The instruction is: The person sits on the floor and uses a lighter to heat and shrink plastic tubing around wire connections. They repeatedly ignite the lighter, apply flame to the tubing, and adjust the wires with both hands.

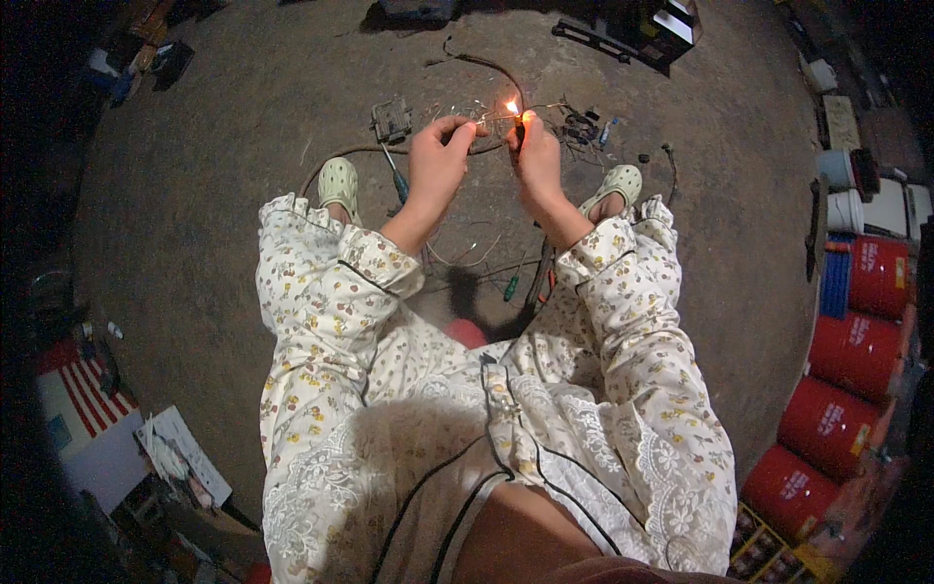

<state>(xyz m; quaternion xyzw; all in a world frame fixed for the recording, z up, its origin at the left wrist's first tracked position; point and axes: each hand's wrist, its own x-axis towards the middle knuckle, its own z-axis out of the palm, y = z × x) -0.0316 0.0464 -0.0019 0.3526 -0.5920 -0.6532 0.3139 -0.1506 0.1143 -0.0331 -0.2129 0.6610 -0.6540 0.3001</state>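
My left hand [440,164] is closed in a pinch on the end of a thin wire [494,119], which reaches across toward the flame. In my right hand [540,167] is a lighter [519,130], mostly hidden by the fingers, with its flame [512,107] burning bright beside the wire. Glare hides the wire's far tip. Just beyond both hands lies a loose tangle of thin wires on the floor, with small black pieces [581,128] to the right. A screwdriver [400,185] with a green handle rests left of my left wrist, its tip near a grey metal piece [391,120].
A dark cable [496,66] curves over the floor beyond my hands. Between my legs lie more cables and a green-handled tool [511,288]. Red drums [827,423] and white buckets [844,210] line the right side. A dark metal frame [608,44] stands at the far right.
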